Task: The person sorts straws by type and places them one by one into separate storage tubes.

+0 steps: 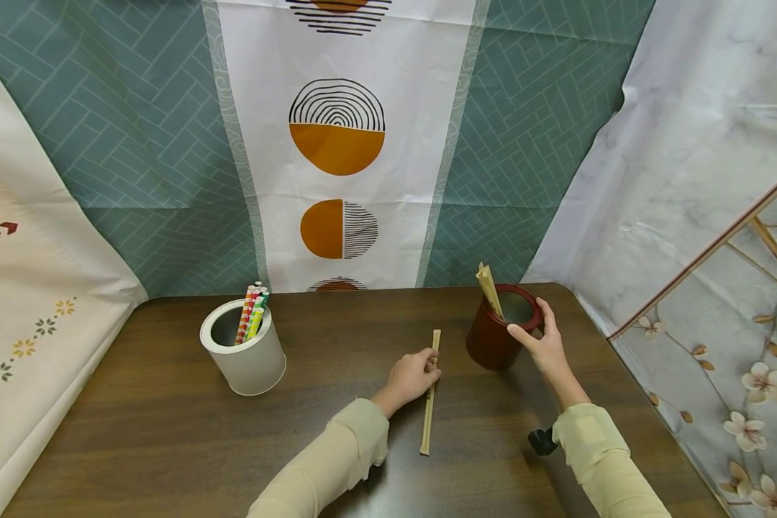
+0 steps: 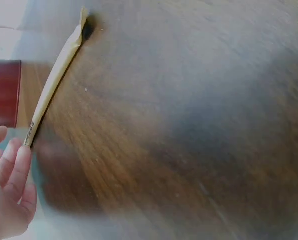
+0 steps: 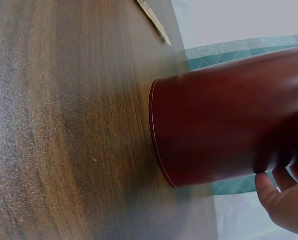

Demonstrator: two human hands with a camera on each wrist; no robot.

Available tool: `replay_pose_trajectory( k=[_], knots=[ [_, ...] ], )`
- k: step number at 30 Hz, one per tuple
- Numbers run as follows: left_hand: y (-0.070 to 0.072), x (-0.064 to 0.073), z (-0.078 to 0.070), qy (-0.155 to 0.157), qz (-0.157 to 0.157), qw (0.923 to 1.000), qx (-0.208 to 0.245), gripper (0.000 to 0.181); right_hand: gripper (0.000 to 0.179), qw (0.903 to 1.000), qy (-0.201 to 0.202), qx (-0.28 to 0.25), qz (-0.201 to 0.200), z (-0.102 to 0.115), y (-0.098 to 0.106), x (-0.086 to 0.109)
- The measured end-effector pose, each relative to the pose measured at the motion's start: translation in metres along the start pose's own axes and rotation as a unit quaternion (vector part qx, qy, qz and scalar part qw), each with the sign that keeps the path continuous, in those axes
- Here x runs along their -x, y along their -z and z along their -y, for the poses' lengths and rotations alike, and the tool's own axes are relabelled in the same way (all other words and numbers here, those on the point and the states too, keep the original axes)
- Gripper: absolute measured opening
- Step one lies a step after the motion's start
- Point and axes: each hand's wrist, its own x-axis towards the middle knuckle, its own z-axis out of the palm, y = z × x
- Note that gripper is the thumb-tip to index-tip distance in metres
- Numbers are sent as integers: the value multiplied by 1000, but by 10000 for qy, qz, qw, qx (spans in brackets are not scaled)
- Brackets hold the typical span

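Note:
On the table my left hand [image 1: 413, 375] has its fingers curled over the middle of a paper-wrapped straw [image 1: 427, 421]. The tan straw lies lengthwise; in the left wrist view the fingertips cover part of it. A dark red canister [image 1: 488, 344] stands to the right, slightly tilted in the head view. My right hand [image 1: 545, 343] grips its upper edge, thumb near the front rim and fingers round the right side. Inside the canister lean several wrapped straws [image 1: 488, 289]. The right wrist view shows the canister's side and my fingertips [image 3: 265, 186] against it.
A white canister [image 1: 249, 370] with several striped paper straws [image 1: 252, 316] stands at the table's left. Patterned cloth [image 1: 337, 237] hangs behind the table [image 1: 168, 439], with more cloth at both sides. A small black object [image 1: 542, 442] shows by the right cuff.

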Motion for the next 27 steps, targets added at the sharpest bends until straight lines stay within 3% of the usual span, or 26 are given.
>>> replay_pose_trajectory(
  k=[6, 11, 19, 27],
  knots=[
    [-2, -6, 1, 244, -357, 9986, 311, 29, 76, 10000, 7, 9, 1, 0, 0, 0],
    [-3, -14, 3, 447, -510, 9976, 145, 23, 75, 10000, -37, -15, -2, 0, -1, -1],
    [1, -17, 3, 972, -289, 9946, -219, 31, 76, 10000, -28, -16, 49, 1, 0, 0],
    [4, -17, 7, 933, -60, 9954, -193, 36, 74, 9998, -4, -156, 91, 1, 0, 0]
  ],
)
